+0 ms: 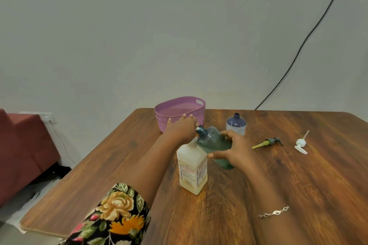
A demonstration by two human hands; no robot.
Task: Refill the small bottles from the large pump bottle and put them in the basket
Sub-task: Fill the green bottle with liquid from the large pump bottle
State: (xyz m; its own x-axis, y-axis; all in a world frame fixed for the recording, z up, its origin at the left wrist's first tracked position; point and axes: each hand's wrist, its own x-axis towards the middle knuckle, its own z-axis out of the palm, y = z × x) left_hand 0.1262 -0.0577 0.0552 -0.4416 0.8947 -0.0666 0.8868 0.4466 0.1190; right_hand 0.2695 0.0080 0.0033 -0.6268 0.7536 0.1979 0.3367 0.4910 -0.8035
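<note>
**Green bottle tipped beside the large one**

On my feed, the wooden table [298, 185] carries a purple basket [200, 113] at its far edge. Nearer, the large bottle [192, 173] stands upright with pale cream liquid inside. The right hand [235, 149] wraps round a tilted green bottle [213, 141], its neck beside the left hand [181, 127], whose grip I cannot make out. A blue bottle [236, 124] stands uncapped; a grey pump [272, 141] and a white pump [300, 144] lie to the right.

Bare worktop [298, 185] lies free in the lower right and along the left edge of the frame. In the centre the white bottle [192, 169] and the tilted green bottle [215, 145] crowd together. Behind them the basket [175, 105] and the blue bottle [236, 124] block the way. At right lie a dark pump [273, 141] and a white pump [300, 144].
</note>
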